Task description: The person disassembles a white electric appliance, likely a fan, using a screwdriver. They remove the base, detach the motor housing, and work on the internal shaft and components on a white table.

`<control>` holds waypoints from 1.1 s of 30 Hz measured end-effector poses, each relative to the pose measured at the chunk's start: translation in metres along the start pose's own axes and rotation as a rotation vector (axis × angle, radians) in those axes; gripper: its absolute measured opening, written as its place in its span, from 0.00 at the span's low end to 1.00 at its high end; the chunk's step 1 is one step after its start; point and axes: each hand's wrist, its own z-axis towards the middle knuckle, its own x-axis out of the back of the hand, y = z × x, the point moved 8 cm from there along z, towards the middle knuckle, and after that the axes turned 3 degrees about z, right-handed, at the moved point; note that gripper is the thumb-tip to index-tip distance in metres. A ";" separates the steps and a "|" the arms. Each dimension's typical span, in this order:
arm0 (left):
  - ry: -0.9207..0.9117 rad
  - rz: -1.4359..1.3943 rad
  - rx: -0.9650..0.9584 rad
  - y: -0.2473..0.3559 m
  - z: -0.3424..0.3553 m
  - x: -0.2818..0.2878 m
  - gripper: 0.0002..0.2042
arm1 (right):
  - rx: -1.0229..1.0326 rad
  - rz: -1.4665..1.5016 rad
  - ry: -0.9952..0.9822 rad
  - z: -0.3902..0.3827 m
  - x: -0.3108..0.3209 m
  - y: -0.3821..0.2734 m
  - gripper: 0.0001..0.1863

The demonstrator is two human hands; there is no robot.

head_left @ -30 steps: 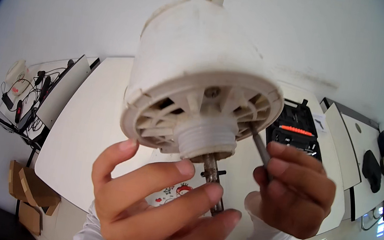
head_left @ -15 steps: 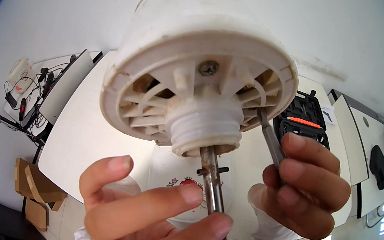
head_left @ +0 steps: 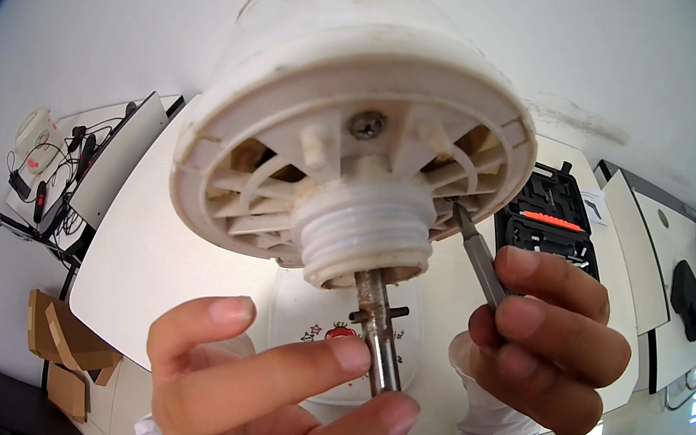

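Note:
A worn white fan-motor housing [head_left: 370, 68] with a ribbed, slotted end fills the upper middle of the view. One cross-head screw [head_left: 368, 125] sits in that face, and a threaded plastic collar [head_left: 364, 229] juts out toward me. From the collar comes a metal shaft [head_left: 382, 349] with a dark cross pin through it. My left hand [head_left: 278, 387] pinches the shaft between its fingers. In my right hand [head_left: 550, 342] is a grey screwdriver bit [head_left: 478, 260], held between thumb and fingers. Its tip reaches a recess at the right side of the face; exact contact is hard to make out.
Behind the housing is a white table [head_left: 132, 275] with a printed white seat or board [head_left: 291, 299]. A black tool case [head_left: 548, 202] with an orange strip lies open at right. Cables [head_left: 72, 167] clutter the left side table; a cardboard box [head_left: 70, 333] is on the floor.
The housing has shifted slightly left and tipped a little. My right hand and the screwdriver bit have moved left with it. My left hand keeps its grip on the shaft.

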 end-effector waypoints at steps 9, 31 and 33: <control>-0.022 -0.043 0.054 -0.003 -0.001 -0.009 0.11 | 0.064 -0.064 -0.004 -0.005 0.001 0.004 0.13; -0.045 -0.025 0.056 -0.003 0.001 -0.005 0.10 | 0.057 -0.087 -0.143 0.006 0.000 -0.007 0.18; -0.040 -0.008 0.035 -0.003 0.001 -0.004 0.09 | 0.047 -0.080 -0.155 0.006 -0.001 -0.008 0.19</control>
